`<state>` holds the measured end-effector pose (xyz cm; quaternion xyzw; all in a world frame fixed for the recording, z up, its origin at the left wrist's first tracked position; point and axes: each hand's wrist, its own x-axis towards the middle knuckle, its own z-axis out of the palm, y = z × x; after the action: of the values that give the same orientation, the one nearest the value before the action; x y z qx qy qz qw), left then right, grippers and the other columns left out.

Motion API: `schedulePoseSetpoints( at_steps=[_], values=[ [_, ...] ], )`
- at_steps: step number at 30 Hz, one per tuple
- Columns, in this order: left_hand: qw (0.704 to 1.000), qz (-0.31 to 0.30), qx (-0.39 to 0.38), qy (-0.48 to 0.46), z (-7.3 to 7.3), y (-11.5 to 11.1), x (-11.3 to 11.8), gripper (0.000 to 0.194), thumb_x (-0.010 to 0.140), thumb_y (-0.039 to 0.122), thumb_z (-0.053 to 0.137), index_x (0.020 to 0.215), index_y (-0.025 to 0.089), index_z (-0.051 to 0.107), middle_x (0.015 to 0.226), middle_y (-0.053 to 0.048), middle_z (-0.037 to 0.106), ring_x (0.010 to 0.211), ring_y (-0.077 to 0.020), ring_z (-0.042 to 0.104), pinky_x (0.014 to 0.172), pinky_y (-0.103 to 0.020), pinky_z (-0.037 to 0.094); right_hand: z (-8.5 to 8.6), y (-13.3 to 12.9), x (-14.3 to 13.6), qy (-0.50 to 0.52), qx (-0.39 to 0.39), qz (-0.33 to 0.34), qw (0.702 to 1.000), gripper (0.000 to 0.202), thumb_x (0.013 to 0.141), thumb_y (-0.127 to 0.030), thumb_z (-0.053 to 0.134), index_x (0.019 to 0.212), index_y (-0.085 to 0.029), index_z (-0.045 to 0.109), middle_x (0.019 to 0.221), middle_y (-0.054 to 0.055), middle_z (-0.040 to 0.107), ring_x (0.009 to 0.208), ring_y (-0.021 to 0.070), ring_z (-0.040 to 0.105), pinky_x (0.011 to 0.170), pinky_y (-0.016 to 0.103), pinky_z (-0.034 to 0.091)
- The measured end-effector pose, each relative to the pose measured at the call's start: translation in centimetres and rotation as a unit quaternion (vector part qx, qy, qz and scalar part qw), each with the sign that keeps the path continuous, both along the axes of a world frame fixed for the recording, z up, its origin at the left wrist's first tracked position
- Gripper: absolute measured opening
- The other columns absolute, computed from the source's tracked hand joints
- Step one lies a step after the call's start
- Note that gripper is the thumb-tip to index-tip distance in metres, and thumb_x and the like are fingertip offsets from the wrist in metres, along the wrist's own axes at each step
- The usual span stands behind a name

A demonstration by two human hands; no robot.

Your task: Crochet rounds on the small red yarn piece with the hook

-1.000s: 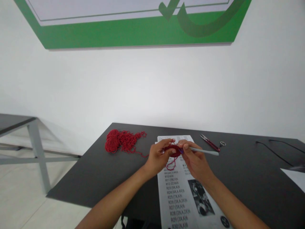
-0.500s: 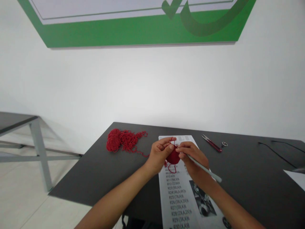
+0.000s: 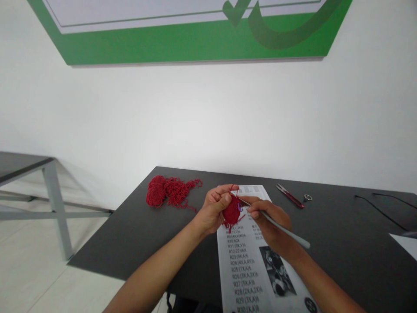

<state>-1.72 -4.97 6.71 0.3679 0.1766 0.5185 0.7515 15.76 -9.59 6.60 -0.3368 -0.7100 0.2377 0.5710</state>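
Observation:
My left hand (image 3: 215, 208) pinches a small round red crochet piece (image 3: 231, 211) by its left side, with a strand of red yarn passing over the raised index finger. A small purple stitch marker (image 3: 240, 207) shows on the piece's right edge. In my right hand (image 3: 269, 216) is a crochet hook (image 3: 286, 232) with a pale grey handle, held like a pen. Its thin metal shaft points left, with the tip at the upper right edge of the piece. Whether the tip sits inside a stitch I cannot tell.
A red yarn ball (image 3: 156, 191) with loose tangled yarn (image 3: 177, 191) lies at the table's left. Under my hands is a printed pattern sheet (image 3: 241, 269). Red thread snips (image 3: 289, 195), a small metal ring (image 3: 307, 197) and dark glasses temples (image 3: 379, 211) lie to the right.
The crochet piece has turned so its round face and the purple marker show. My right hand and the hook have moved slightly right, away from my left hand.

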Motion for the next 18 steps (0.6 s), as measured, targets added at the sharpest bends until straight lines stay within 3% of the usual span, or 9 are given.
schedulePoseSetpoints(
  at_steps=[5,9,13,18],
  values=[
    [1.0,-0.013,0.017,-0.004,-0.3,0.3,-0.2,0.049,0.065,0.036,0.095,0.103,0.014,0.073,0.085,-0.004,0.08,0.069,-0.0129,0.075,0.068,-0.021,0.061,-0.5,-0.1,0.0,-0.006,-0.009,-0.002,1.0,0.019,0.098,-0.045,0.059,0.095,-0.029,0.068,0.126,0.004,0.077,0.116,0.0265,0.073,0.094,0.042,0.061],
    [0.999,-0.025,0.003,-0.03,-0.5,0.5,-0.3,0.045,0.067,0.036,0.094,0.1,0.015,0.073,0.083,-0.003,0.08,0.067,-0.0119,0.075,0.066,-0.019,0.06,-0.9,-0.3,-0.3,0.055,-0.045,0.021,0.997,0.02,0.097,-0.047,0.061,0.093,-0.028,0.067,0.122,0.006,0.078,0.114,0.0293,0.074,0.097,0.048,0.06],
    [0.996,-0.071,-0.01,-0.059,-0.3,0.2,-0.3,0.04,0.067,0.036,0.094,0.095,0.015,0.073,0.076,-0.003,0.078,0.063,-0.0111,0.073,0.064,-0.018,0.059,-1.1,-0.2,-0.9,0.154,-0.107,0.084,0.979,0.025,0.097,-0.049,0.059,0.088,-0.026,0.063,0.111,0.009,0.081,0.098,0.0309,0.078,0.082,0.05,0.064],
    [0.995,-0.092,0.016,-0.038,-0.7,0.0,0.1,0.039,0.071,0.038,0.091,0.098,0.017,0.072,0.073,-0.003,0.077,0.064,-0.0158,0.075,0.062,-0.023,0.059,-1.6,0.8,-1.2,0.252,-0.148,0.144,0.945,0.027,0.101,-0.044,0.051,0.083,-0.027,0.06,0.096,0.005,0.081,0.072,0.0227,0.075,0.069,0.043,0.063]
  ],
)
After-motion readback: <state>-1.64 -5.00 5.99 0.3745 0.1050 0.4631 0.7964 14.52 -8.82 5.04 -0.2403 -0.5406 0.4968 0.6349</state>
